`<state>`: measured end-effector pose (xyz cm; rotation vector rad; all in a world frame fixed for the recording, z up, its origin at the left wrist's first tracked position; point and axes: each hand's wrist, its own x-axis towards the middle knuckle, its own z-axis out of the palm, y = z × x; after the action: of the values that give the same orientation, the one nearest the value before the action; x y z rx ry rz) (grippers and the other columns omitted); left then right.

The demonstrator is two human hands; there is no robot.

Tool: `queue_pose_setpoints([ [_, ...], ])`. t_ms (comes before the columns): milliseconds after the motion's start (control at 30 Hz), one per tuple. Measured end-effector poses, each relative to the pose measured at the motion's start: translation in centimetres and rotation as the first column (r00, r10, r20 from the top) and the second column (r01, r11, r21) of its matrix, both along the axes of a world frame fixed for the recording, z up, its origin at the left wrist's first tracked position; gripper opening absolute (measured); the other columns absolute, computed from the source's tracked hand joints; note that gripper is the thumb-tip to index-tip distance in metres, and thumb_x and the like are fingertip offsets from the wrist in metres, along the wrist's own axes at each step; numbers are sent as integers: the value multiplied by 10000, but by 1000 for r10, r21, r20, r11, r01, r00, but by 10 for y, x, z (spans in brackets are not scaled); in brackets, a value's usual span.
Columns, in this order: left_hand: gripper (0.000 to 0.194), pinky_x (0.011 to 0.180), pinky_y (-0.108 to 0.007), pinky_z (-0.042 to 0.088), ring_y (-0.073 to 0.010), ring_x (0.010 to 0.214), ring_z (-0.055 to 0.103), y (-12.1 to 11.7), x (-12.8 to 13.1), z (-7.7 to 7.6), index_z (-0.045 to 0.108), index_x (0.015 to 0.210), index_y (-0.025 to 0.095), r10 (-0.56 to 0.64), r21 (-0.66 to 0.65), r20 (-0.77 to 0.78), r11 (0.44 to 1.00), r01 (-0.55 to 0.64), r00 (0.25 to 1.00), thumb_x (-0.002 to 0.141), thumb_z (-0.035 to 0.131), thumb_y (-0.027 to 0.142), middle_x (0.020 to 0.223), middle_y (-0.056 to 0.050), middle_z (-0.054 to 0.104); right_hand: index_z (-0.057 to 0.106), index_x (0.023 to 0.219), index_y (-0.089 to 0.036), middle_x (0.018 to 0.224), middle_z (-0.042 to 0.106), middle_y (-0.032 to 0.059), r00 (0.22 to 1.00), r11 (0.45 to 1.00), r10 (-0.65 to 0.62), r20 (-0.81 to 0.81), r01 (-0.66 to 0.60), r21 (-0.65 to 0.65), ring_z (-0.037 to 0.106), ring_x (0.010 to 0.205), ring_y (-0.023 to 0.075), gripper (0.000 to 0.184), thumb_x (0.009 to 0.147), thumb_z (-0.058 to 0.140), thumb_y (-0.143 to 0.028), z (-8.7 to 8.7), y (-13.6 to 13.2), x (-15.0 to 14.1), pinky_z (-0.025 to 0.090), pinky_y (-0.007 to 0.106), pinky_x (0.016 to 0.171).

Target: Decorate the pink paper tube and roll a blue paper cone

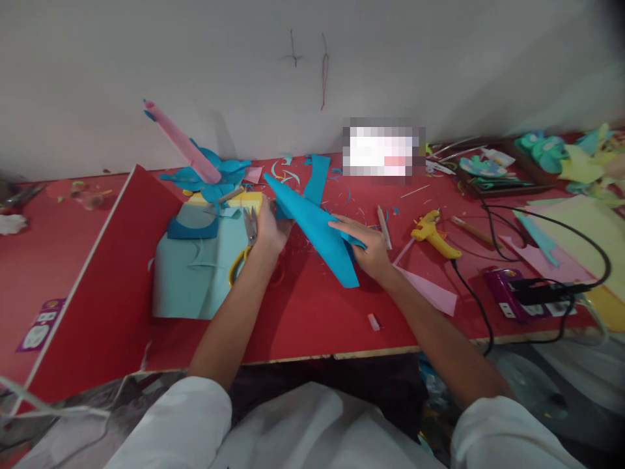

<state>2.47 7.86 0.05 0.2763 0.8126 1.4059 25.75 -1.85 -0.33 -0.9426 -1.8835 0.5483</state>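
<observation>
My right hand (367,246) grips a bright blue craft sheet (315,228), rolled or folded into a long tapering shape. The sheet slants from a narrow far tip to a wider near end above the red table. My left hand (270,227) is near the sheet's far part, its fingers mostly hidden, so I cannot make out whether it holds anything. Right beside that wrist are scissors (250,226) with a yellow handle loop, over a pale teal sheet (185,286). Behind the left hand lies a flat blue strip (318,177).
A yellow glue gun (434,234) with a black cord lies at right, near a purple box (508,293) and cables. A pink roll with blue petals (183,140) leans at back left. A red panel (112,280) stands at left. Paper scraps litter the red table (303,326).
</observation>
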Motion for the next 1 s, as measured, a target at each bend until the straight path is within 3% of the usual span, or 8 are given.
queue_pose_setpoints([
  [200,360,779,-300,563,-156,635,649,1,-3,3,591,765,214,-25,4,35,1000,24,999,1078,511,372,674,-3,654,734,1367,-360,1463,696,-13,997,997,-74,-5,74,-9,668,1373,251,479,1005,490,-162,1,1,-1,545,493,1184],
  [333,197,810,-260,551,-120,730,695,-2,-1,5,651,838,202,-59,110,3,992,58,998,1027,627,252,804,2,729,752,1341,-368,1432,719,-12,995,996,-60,-83,54,-74,671,1369,270,387,1041,521,-286,4,2,-1,529,526,1192],
  [500,177,843,-245,576,-126,823,731,-8,2,10,685,931,214,-77,224,-4,972,76,997,1031,660,357,875,-13,771,779,1305,-347,1392,746,15,977,982,-48,-206,8,-190,687,1342,305,358,1030,575,-451,9,2,0,525,553,1183],
  [633,279,937,-301,597,-188,967,766,-15,5,20,707,1056,218,-101,238,-40,965,108,994,1021,658,491,971,-42,791,807,1254,-344,1347,772,24,967,976,-50,-249,-6,-219,710,1303,307,345,1021,606,-502,9,2,-1,525,534,1180],
  [767,357,936,-300,596,-201,1055,755,-21,10,28,689,1066,236,-105,251,-75,960,121,992,1057,550,565,1017,-47,778,795,1279,-349,1377,757,23,967,971,12,-254,-72,-230,689,1335,296,345,1026,609,-491,3,1,-4,522,496,1189],
  [900,348,830,-240,590,-137,806,712,-20,12,28,646,942,235,-66,238,-7,969,66,998,1048,574,557,779,1,674,744,1359,-369,1494,681,19,968,962,146,-202,-187,-198,621,1422,280,346,1046,600,-405,3,0,-7,480,495,1230],
  [1000,350,731,-198,567,-89,629,613,-16,6,28,610,868,214,-49,192,92,981,31,995,1074,556,491,679,29,582,697,1415,-384,1633,546,24,926,902,314,-209,-360,-239,497,1536,284,399,1017,662,-379,9,-1,-8,440,501,1258],
])
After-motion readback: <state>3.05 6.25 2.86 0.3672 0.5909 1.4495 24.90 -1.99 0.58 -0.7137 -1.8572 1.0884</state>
